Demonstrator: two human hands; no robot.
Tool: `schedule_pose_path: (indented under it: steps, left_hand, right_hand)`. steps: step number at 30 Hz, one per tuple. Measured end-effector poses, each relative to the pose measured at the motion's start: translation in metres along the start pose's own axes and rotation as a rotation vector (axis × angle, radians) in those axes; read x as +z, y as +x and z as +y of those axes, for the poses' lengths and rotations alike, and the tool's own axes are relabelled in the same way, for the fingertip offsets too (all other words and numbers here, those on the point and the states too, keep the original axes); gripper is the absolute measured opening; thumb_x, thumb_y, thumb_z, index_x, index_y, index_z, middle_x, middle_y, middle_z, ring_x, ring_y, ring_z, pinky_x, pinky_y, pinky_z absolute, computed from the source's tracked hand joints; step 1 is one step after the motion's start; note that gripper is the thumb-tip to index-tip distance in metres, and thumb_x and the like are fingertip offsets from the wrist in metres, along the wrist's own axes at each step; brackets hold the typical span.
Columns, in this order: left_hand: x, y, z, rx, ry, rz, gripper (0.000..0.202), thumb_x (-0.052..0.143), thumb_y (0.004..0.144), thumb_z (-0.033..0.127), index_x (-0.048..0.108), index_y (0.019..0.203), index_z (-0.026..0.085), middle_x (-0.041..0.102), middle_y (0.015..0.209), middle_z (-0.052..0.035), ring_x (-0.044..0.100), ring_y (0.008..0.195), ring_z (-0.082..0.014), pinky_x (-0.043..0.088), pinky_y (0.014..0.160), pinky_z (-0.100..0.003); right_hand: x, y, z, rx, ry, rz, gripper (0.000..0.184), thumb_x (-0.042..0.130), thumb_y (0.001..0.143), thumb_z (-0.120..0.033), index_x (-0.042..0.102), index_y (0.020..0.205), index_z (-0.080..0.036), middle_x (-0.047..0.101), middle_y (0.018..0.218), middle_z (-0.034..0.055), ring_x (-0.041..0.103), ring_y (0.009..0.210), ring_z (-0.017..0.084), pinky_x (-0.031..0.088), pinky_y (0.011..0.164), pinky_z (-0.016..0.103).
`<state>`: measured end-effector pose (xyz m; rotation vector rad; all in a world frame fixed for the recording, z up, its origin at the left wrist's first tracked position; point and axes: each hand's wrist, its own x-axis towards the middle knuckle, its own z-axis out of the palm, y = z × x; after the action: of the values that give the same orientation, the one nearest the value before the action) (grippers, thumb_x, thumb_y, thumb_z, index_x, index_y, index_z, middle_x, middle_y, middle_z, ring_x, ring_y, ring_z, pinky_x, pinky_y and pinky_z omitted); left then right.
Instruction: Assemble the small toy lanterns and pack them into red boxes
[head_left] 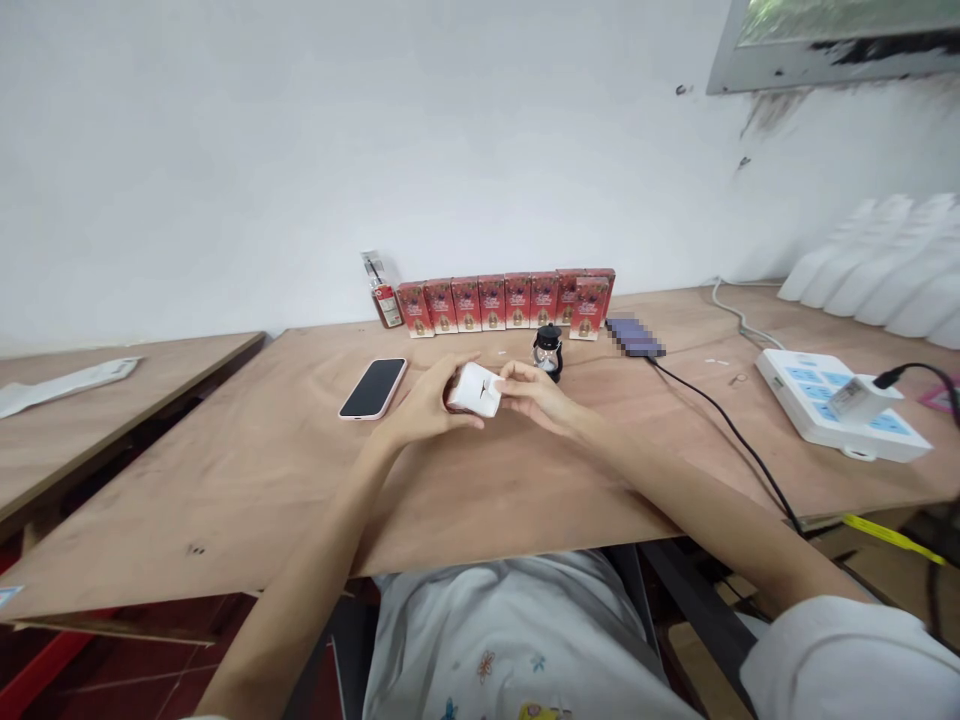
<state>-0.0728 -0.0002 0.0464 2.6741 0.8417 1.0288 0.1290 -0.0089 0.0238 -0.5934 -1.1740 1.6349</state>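
Note:
A small box point(477, 389) with its white end toward me is held above the middle of the table. My left hand point(431, 402) is wrapped around the box from the left, closed on it. From the right, my right hand point(534, 392) pinches the edge of the white end between thumb and fingers. A small dark mark shows on that end; the box's sides are mostly hidden by my left hand. Just behind my right hand stands a small black lantern point(548, 352) with a clear middle. A phone point(373, 388) lies to the left of my left hand.
Several red printed boxes point(491, 303) stand in a row near the wall, beside a bottle point(387, 304). On the right are a blurred flat device point(634, 337) with a black cable, a white power strip point(840, 404) with a plugged-in charger, and white plastic pieces point(877, 265).

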Motion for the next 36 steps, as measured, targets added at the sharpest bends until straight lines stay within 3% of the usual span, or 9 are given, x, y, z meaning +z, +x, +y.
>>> schedule_pose_path:
  steps: [5, 10, 20, 28, 32, 36]
  left_hand:
    - [0.008, -0.001, 0.000, 0.115, 0.145, 0.156, 0.057, 0.073, 0.072, 0.041, 0.049, 0.120, 0.021, 0.056, 0.108, -0.0095, 0.055, 0.100, -0.0232, 0.047, 0.084, -0.036]
    - [0.020, -0.003, 0.004, 0.116, 0.147, 0.231, 0.062, 0.072, 0.072, 0.037, 0.042, 0.123, 0.020, 0.055, 0.110, -0.0098, 0.057, 0.099, -0.0230, 0.048, 0.080, -0.035]
    - [0.016, -0.004, 0.009, 0.115, 0.113, 0.238, 0.059, 0.075, 0.068, 0.036, 0.046, 0.116, 0.020, 0.061, 0.108, -0.0083, 0.061, 0.097, -0.0220, 0.050, 0.079, -0.033]
    - [0.009, -0.003, 0.013, 0.057, -0.025, 0.104, 0.062, 0.079, 0.062, 0.036, 0.050, 0.115, 0.020, 0.063, 0.110, -0.0081, 0.062, 0.097, -0.0219, 0.050, 0.081, -0.033]
    - [0.006, -0.002, 0.012, -0.014, -0.113, 0.066, 0.064, 0.080, 0.060, 0.037, 0.051, 0.114, 0.020, 0.063, 0.109, -0.0076, 0.062, 0.097, -0.0219, 0.050, 0.081, -0.033]
    - [0.005, -0.003, 0.008, -0.048, -0.170, 0.134, 0.065, 0.080, 0.060, 0.040, 0.051, 0.115, 0.020, 0.062, 0.110, -0.0082, 0.062, 0.099, -0.0227, 0.051, 0.083, -0.034]
  right_hand:
    - [0.001, 0.002, 0.000, -0.103, 0.063, 0.026, 0.030, 0.082, 0.059, -0.031, 0.063, 0.079, -0.022, 0.062, 0.082, -0.0028, 0.059, 0.080, 0.011, 0.051, 0.069, 0.023]
    - [0.002, 0.000, -0.001, -0.050, 0.027, 0.020, 0.031, 0.082, 0.060, -0.030, 0.062, 0.082, -0.023, 0.064, 0.087, -0.0018, 0.061, 0.080, 0.012, 0.053, 0.068, 0.027]
    - [-0.004, -0.001, -0.013, 0.001, -0.008, -0.032, 0.029, 0.082, 0.057, -0.022, 0.055, 0.069, -0.017, 0.063, 0.080, -0.0022, 0.061, 0.072, 0.012, 0.055, 0.065, 0.030]
    - [-0.010, -0.001, -0.020, 0.114, -0.087, -0.106, 0.031, 0.083, 0.053, -0.019, 0.053, 0.058, -0.014, 0.064, 0.085, 0.0004, 0.064, 0.076, 0.013, 0.057, 0.070, 0.032]
    - [-0.010, -0.003, -0.023, 0.171, -0.116, -0.172, 0.026, 0.081, 0.058, -0.023, 0.057, 0.062, -0.014, 0.063, 0.075, -0.0005, 0.063, 0.072, 0.011, 0.056, 0.073, 0.029]
    - [-0.006, -0.005, -0.024, 0.120, -0.108, -0.189, 0.025, 0.076, 0.067, -0.034, 0.060, 0.070, -0.016, 0.065, 0.081, 0.0019, 0.063, 0.079, 0.013, 0.055, 0.077, 0.030]
